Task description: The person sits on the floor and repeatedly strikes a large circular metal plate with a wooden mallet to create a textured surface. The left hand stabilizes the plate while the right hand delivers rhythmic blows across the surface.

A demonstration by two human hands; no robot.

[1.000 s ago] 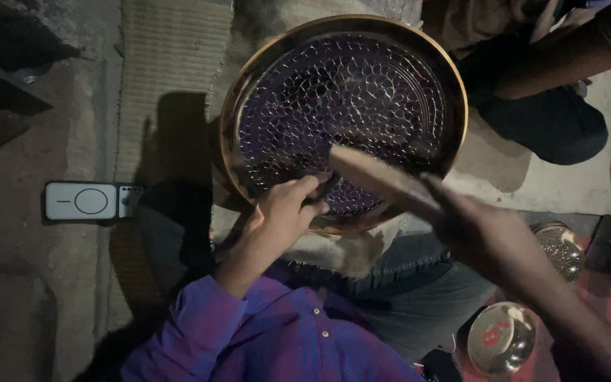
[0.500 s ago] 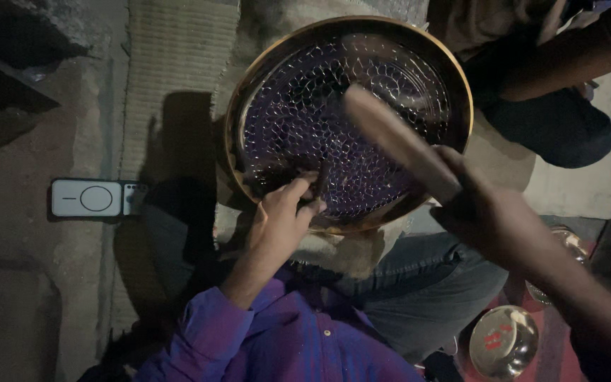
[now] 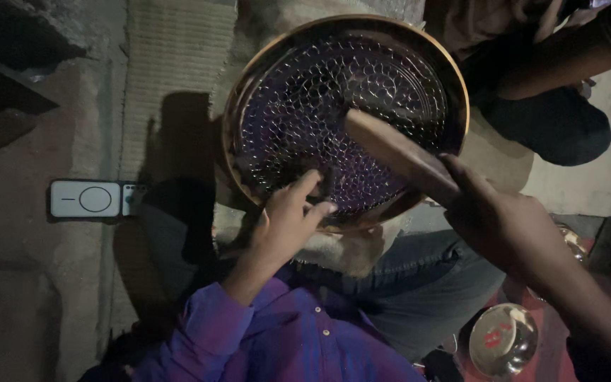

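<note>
Dim concrete floor (image 3: 30, 283) and a woven mat (image 3: 171, 64) lie under a big round metal tray (image 3: 249, 106), propped on the person's lap and touching the jeans (image 3: 419, 283). Hammered dimples already cover most of its face; I judge the patterning well along, with only the near rim zone in hand. Right hand (image 3: 510, 226) has its grip closed around a wooden mallet (image 3: 397, 152) over the tray; left hand (image 3: 288, 219) pinches a small dark punch (image 3: 328, 185) against the near part. A white flat device (image 3: 93, 199) lies left.
</note>
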